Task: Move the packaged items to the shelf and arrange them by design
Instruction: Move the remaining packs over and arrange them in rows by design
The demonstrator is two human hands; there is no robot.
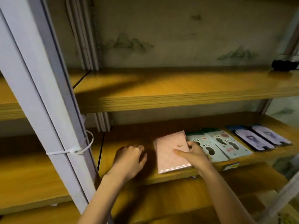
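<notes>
Pink package (pixel 169 152) flat on wooden shelf (pixel 129 135), near front edge. Right hand (pixel 194 156) grips its right side, thumb on top. Left hand (pixel 130 159) rests on shelf just left of it, fingers loosely curled, holding nothing. Footprint-design packages (pixel 215 146) just right of pink one, purple packages (pixel 262 137) beyond. Zip tie (pixel 77 149) around white post (pixel 40 94) at left.

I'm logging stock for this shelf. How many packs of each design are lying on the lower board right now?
Pink pack: 1
Footprint packs: 2
Purple packs: 2
Total: 5
</notes>
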